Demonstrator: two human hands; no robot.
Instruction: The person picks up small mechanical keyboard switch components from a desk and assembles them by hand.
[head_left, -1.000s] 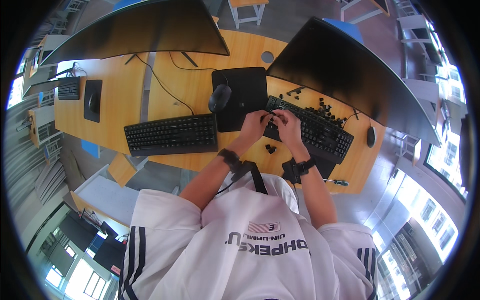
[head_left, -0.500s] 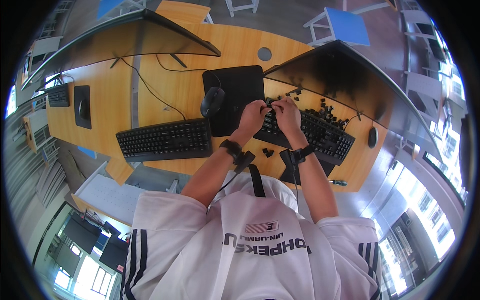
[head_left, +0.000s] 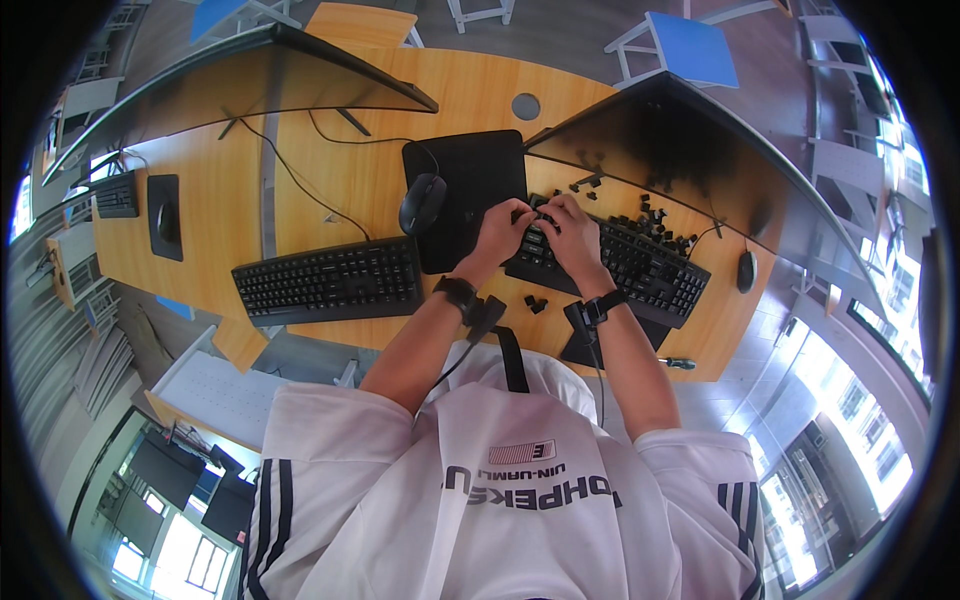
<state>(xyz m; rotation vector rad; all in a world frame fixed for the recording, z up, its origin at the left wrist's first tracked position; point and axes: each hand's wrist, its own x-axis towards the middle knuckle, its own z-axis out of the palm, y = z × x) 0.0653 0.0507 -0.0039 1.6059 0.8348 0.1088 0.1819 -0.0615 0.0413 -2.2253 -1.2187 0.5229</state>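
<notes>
A black keyboard (head_left: 648,268) lies at a slant on the wooden desk, under and to the right of my hands. Over its left end, my left hand (head_left: 497,230) is closed in a pinch with the fingertips close to the keys. Right beside it, my right hand (head_left: 573,234) also has its fingers bent and pressed together. Something small and dark shows between the fingertips, too small to name. Loose black keycaps (head_left: 652,217) are scattered along the keyboard's far side. A few more keycaps (head_left: 536,304) rest on the desk on its near side.
A large mouse (head_left: 424,204) sits on a black mouse pad (head_left: 470,165) left of my hands. Another keyboard (head_left: 330,280) lies further left. Monitors (head_left: 680,135) overhang the far side. A small mouse (head_left: 747,271) and a screwdriver (head_left: 678,363) are at the right.
My fingers have shifted slightly; the fingertips of both hands are now a little lower, over the keyboard's left end. The keyboard and loose keycaps stay in place.
</notes>
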